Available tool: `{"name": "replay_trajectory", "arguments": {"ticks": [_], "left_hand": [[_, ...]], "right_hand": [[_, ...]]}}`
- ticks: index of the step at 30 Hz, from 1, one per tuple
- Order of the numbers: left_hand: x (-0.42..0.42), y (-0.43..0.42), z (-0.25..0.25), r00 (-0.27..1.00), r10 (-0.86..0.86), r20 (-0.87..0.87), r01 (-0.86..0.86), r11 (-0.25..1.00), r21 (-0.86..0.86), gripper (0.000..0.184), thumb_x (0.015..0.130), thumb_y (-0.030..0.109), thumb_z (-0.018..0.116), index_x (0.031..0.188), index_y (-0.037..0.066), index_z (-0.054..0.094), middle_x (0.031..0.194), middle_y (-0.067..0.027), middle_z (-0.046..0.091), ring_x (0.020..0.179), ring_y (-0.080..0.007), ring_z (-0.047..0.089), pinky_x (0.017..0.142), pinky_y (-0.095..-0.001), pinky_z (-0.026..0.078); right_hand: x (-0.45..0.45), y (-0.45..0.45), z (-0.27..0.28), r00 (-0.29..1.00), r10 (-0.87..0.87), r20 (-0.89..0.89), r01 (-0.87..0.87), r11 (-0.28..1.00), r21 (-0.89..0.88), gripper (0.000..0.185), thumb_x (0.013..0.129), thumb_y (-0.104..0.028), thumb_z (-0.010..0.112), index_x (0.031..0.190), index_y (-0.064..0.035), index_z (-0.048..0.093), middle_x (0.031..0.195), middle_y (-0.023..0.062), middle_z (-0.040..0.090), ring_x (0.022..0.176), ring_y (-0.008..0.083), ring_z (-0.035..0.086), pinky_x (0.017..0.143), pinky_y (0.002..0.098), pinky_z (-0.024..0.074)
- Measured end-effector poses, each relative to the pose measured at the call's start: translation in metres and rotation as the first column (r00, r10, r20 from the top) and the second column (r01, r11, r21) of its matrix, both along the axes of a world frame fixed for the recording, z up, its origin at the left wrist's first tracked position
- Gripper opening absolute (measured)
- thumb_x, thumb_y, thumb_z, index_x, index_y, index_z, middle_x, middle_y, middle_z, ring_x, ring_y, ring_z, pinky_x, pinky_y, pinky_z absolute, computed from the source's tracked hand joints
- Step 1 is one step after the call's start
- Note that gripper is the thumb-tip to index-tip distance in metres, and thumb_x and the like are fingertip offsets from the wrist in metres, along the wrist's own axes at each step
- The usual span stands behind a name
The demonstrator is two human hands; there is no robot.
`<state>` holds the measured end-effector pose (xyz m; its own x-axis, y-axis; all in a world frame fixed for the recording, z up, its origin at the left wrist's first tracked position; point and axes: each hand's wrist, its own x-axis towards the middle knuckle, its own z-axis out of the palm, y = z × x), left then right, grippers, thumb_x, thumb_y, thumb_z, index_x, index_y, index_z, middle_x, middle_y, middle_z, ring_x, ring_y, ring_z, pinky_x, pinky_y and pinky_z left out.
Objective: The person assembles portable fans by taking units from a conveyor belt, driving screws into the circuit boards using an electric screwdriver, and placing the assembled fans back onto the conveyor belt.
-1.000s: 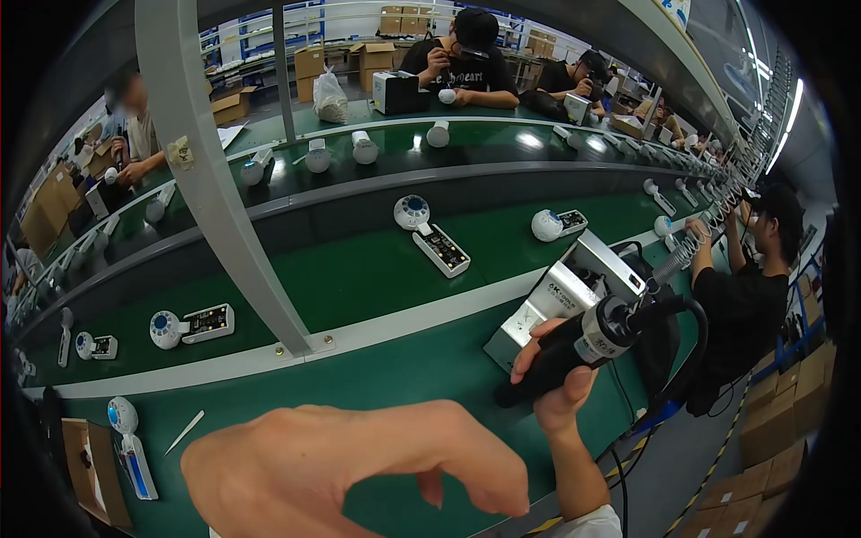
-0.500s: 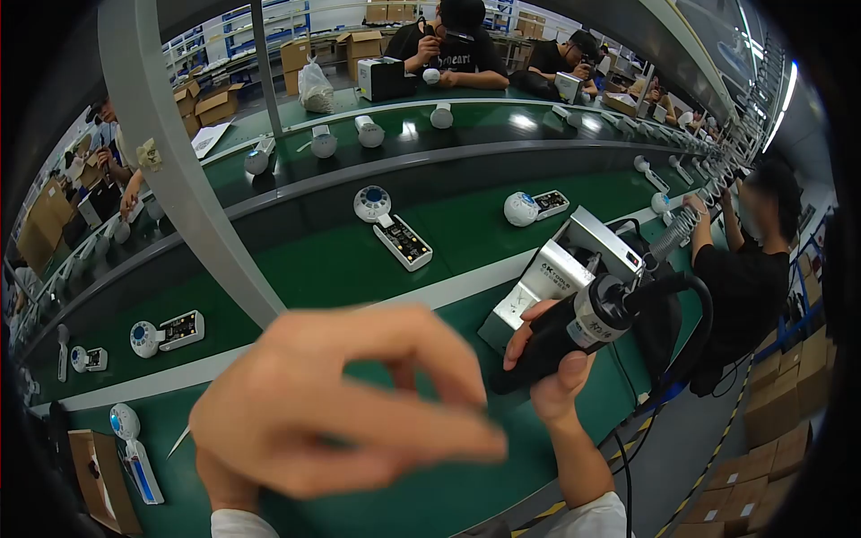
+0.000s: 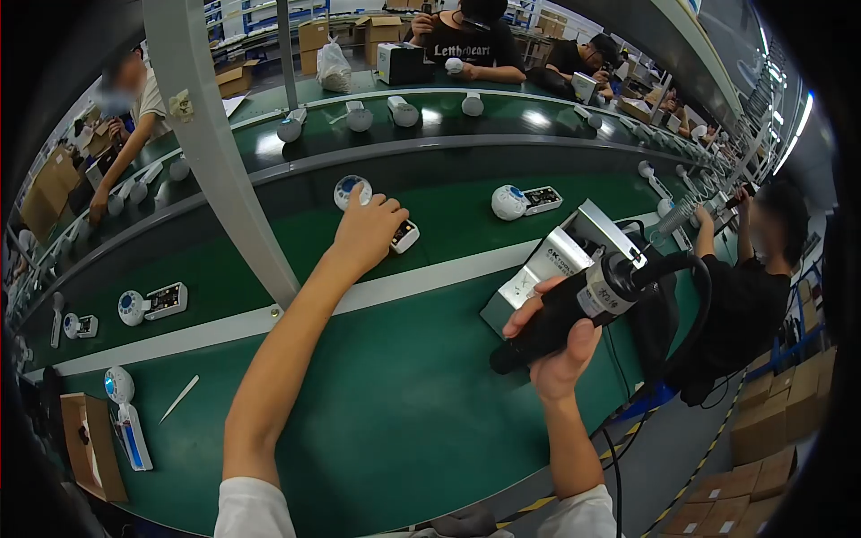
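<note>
My left hand reaches over the conveyor, its fingers curled on a white round-headed device. That device has a dotted dial on its head and a flat body with an exposed circuit board, partly hidden beneath the hand. My right hand is wrapped around a black electric screwdriver with a label and a thick cable. The screwdriver lies tilted, tip to the lower left, in front of a silver box-shaped screw feeder. A similar device sits on the conveyor to the right.
Several devices lie on the conveyor, one at the left. On the green bench are another device, white tweezers and a cardboard box. A grey post rises near my left arm. Co-workers sit opposite and right.
My left hand has moved from close to the camera out to the device on the conveyor and taken hold of it. My right hand still holds the screwdriver. The camera view has shifted slightly.
</note>
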<state>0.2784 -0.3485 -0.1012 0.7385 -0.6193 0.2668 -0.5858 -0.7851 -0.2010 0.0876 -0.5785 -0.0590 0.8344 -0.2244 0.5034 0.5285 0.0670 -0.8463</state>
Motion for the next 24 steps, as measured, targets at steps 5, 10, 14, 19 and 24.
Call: {"name": "replay_trajectory", "arguments": {"ticks": [5, 10, 14, 19, 24], "left_hand": [[-0.096, -0.026, 0.063, 0.985, -0.161, 0.067, 0.166, 0.982, -0.087, 0.054, 0.069, 0.004, 0.074, 0.121, 0.008, 0.059, 0.114, -0.0094, 0.055, 0.106, -0.0271, 0.058, 0.110, -0.0534, 0.031], [-0.158, -0.067, 0.071, 0.926, -0.313, -0.211, 0.306, 0.950, -0.067, 0.059, 0.071, 0.010, 0.072, 0.126, -0.002, 0.054, 0.110, -0.0124, 0.052, 0.099, -0.0272, 0.057, 0.095, -0.0423, 0.043], [-0.165, -0.087, 0.060, 0.867, -0.346, -0.360, 0.339, 0.937, -0.084, 0.060, 0.075, 0.026, 0.076, 0.124, -0.002, 0.056, 0.107, -0.0116, 0.056, 0.100, -0.0261, 0.058, 0.091, -0.0384, 0.044], [-0.144, -0.061, 0.071, 0.873, -0.278, -0.401, 0.241, 0.960, -0.139, 0.045, 0.076, 0.033, 0.080, 0.101, -0.003, 0.068, 0.096, -0.0133, 0.064, 0.091, -0.0285, 0.064, 0.087, -0.0381, 0.048], [-0.143, -0.098, 0.066, 0.667, -0.238, -0.706, 0.015, 0.952, -0.307, 0.040, 0.072, 0.031, 0.082, 0.094, -0.001, 0.071, 0.088, -0.0132, 0.063, 0.081, -0.0329, 0.066, 0.068, -0.0427, 0.054]], "right_hand": [[0.003, -0.041, 0.040, 0.978, 0.164, 0.125, -0.188, 0.959, 0.211, 0.094, 0.084, -0.082, 0.038, 0.110, 0.0071, 0.053, 0.062, 0.0096, 0.055, 0.046, 0.0157, 0.053, 0.043, 0.0262, 0.0447], [0.020, -0.062, 0.099, 0.992, 0.020, 0.127, -0.017, 1.000, -0.021, 0.105, 0.072, -0.093, 0.042, 0.108, 0.0042, 0.057, 0.062, 0.0084, 0.054, 0.044, 0.0162, 0.051, 0.040, 0.0268, 0.0414], [0.026, -0.048, 0.090, 0.990, -0.143, 0.014, 0.143, 0.972, -0.188, 0.109, 0.068, -0.096, 0.041, 0.108, 0.0042, 0.057, 0.063, 0.0093, 0.056, 0.046, 0.0167, 0.050, 0.042, 0.0286, 0.0405], [0.032, -0.076, 0.097, 0.992, 0.127, -0.017, -0.127, 0.992, -0.016, 0.107, 0.069, -0.095, 0.042, 0.111, 0.0026, 0.056, 0.066, 0.0082, 0.055, 0.047, 0.0160, 0.050, 0.046, 0.0292, 0.0419], [0.040, -0.078, 0.086, 0.878, 0.478, -0.016, -0.466, 0.864, 0.190, 0.110, 0.068, -0.095, 0.043, 0.119, 0.0016, 0.054, 0.073, 0.0076, 0.056, 0.050, 0.0157, 0.052, 0.049, 0.0296, 0.0440]]}}
